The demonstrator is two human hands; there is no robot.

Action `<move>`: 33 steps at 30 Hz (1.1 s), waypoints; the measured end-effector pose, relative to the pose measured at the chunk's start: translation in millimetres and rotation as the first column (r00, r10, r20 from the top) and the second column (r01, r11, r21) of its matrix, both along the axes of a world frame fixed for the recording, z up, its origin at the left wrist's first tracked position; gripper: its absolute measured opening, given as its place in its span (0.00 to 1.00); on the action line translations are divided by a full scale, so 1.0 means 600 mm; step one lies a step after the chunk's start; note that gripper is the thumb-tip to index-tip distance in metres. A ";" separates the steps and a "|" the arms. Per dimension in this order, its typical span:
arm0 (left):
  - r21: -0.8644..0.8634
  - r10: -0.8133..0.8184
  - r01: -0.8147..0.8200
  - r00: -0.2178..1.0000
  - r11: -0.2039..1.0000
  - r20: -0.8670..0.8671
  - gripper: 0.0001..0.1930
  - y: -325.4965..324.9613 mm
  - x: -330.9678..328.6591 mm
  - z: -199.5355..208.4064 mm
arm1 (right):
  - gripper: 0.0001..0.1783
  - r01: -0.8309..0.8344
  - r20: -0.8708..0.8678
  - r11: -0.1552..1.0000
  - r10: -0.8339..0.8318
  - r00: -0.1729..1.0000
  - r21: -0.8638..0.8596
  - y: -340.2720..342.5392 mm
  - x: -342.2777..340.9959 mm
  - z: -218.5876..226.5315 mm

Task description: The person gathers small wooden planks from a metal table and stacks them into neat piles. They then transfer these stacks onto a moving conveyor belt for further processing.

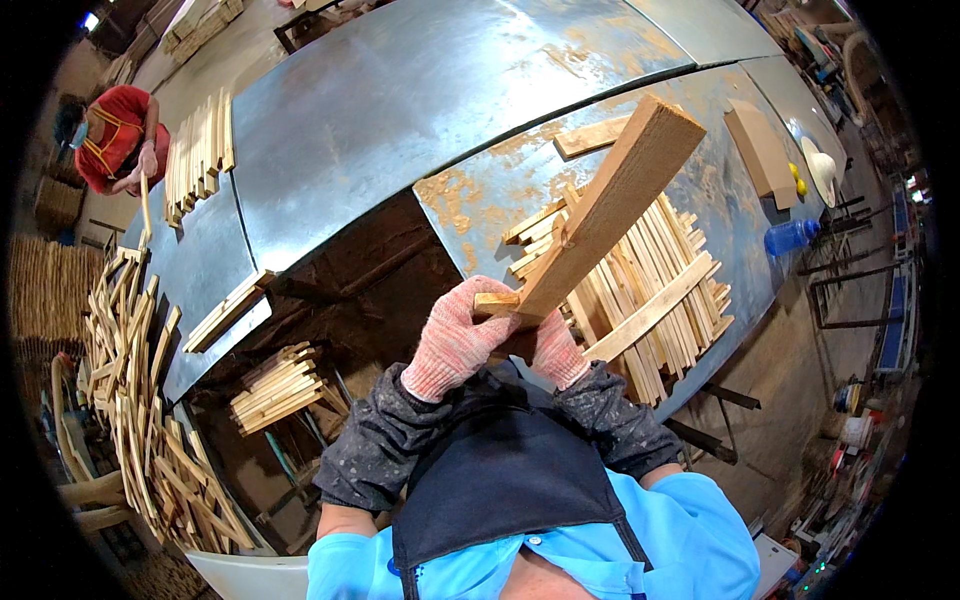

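Note:
Both my hands wear pale pink knitted gloves and meet in front of my dark apron. A long wooden board [622, 195] rises from them, tilted up and away to the right. My right hand [558, 350] is closed round its near end, partly hidden behind the board. My left hand [455, 335] is closed on a short piece of wood [495, 302], held against the board's near end. Just beyond my right hand lies a stack of wooden strips [650, 290] on the metal-topped table [370, 110], with a flat wooden slat [655, 305] across it.
A dark opening [360, 265] breaks the table to my left. Strips pile up at the left [130, 380], and a bundle [280, 385] sits lower. A co-worker in red [115, 145] handles a strip at far left. A blue bottle [790, 237] and a cardboard piece [758, 150] are right.

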State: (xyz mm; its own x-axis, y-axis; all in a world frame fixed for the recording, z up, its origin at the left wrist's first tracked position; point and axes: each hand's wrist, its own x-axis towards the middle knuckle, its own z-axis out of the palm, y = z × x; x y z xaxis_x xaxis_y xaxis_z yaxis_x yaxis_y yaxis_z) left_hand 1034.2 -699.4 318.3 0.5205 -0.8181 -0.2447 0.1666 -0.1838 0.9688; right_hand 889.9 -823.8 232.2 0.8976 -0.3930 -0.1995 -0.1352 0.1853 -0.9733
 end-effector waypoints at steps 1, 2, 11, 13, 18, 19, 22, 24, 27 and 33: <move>-0.003 0.013 -0.013 1.000 1.000 0.001 0.11 0.000 -0.002 0.000 | 0.26 -0.006 -0.004 1.000 0.006 1.000 -0.009 0.000 0.002 0.005; -0.006 0.026 -0.026 1.000 1.000 0.002 0.11 0.000 -0.003 0.000 | 0.27 -0.006 -0.013 1.000 0.006 1.000 -0.010 0.001 0.005 0.010; 0.019 0.073 -0.080 0.972 0.997 0.224 0.10 0.007 0.003 0.001 | 0.29 0.015 -0.001 0.994 -0.015 1.000 0.110 0.012 0.021 0.010; -0.001 0.066 -0.067 0.980 0.998 0.188 0.10 0.009 0.007 0.001 | 0.29 0.009 -0.031 0.993 -0.005 1.000 0.115 0.012 0.021 0.012; -0.002 0.058 -0.058 0.990 0.998 0.130 0.10 0.009 0.010 -0.005 | 0.28 0.001 -0.042 0.997 0.002 0.999 0.075 0.010 0.022 0.016; 0.012 0.054 -0.056 0.991 0.998 0.121 0.10 0.009 0.010 -0.008 | 0.27 0.018 -0.043 0.991 -0.012 0.999 0.132 0.010 0.021 0.014; -0.015 0.073 -0.072 0.986 0.997 0.153 0.09 0.007 0.006 -0.008 | 0.24 -0.055 -0.029 0.998 0.056 0.998 0.013 0.007 0.019 0.012; -0.036 0.101 -0.098 0.992 0.994 0.078 0.09 0.008 0.001 -0.008 | 0.22 -0.022 -0.038 0.979 0.031 0.999 0.203 0.011 0.024 0.020; -0.076 0.102 -0.100 0.995 0.992 0.021 0.10 0.002 -0.001 -0.025 | 0.24 0.106 0.020 0.911 -0.125 0.992 0.399 0.020 0.018 0.011; -0.091 0.046 -0.036 0.994 0.995 0.103 0.12 0.002 0.012 -0.014 | 0.33 0.131 0.026 0.827 -0.174 0.984 0.547 0.017 0.017 0.000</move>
